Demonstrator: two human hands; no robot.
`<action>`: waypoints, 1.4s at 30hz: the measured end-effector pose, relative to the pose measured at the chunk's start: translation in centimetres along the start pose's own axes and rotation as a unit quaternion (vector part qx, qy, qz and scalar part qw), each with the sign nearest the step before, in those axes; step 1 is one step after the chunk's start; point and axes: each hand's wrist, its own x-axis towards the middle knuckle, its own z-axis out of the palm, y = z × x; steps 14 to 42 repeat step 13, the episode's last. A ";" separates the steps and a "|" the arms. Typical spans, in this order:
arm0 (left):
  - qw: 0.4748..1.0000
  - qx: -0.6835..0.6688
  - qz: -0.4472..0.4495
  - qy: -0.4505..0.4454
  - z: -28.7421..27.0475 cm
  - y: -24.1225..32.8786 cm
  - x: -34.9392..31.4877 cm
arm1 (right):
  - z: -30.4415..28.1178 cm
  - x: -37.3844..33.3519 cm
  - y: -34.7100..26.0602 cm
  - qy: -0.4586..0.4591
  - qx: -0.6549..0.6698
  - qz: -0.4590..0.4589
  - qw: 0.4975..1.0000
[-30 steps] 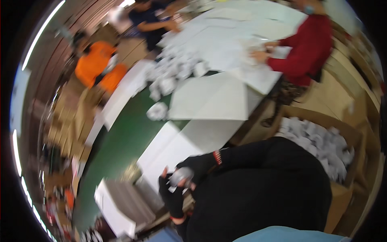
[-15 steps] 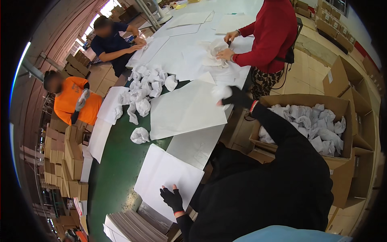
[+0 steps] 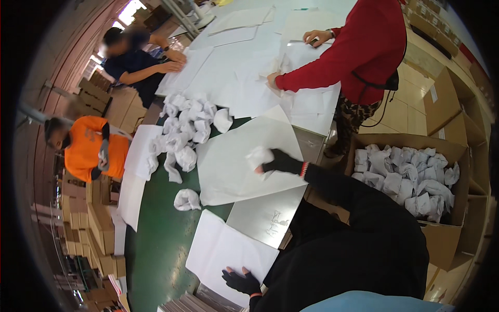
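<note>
My right hand (image 3: 280, 162), in a black fingerless glove, grips a white paper-wrapped bundle (image 3: 259, 157) over a large off-white sheet (image 3: 234, 179). What the paper wraps is hidden. My left hand (image 3: 243, 282), gloved the same way, lies with fingers apart on a stack of white paper sheets (image 3: 226, 244) near the table's front edge. Beyond the large sheet sits a pile of crumpled paper bundles (image 3: 187, 122). One bundle (image 3: 187, 199) stands alone on the green surface (image 3: 150, 244), left of the white stack.
At right, an open cardboard box (image 3: 410, 139) holds many paper bundles. A co-worker in red (image 3: 348, 57) handles paper across the table; one in dark blue (image 3: 135, 67) leans over sheets. Another in orange (image 3: 96, 148) stands at left. Grey sheets (image 3: 192, 304) sit at the lower edge.
My right hand has brought the bundle leftward and nearer, from the large sheet's right edge to over its middle. My left hand stays on the white stack. The red-sleeved co-worker's hands have moved apart.
</note>
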 end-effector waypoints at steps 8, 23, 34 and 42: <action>0.999 0.033 0.004 0.004 0.9 0.3 0.8 | 3.8 4.4 1.1 -0.061 -0.011 0.022 0.998; 1.000 -0.010 -0.002 0.019 2.0 -1.0 1.0 | 5.1 6.2 1.9 -0.100 -0.017 0.073 0.992; 1.000 -0.010 -0.002 0.019 2.0 -1.0 1.0 | 5.1 6.2 1.9 -0.100 -0.017 0.073 0.992; 1.000 -0.010 -0.002 0.019 2.0 -1.0 1.0 | 5.1 6.2 1.9 -0.100 -0.017 0.073 0.992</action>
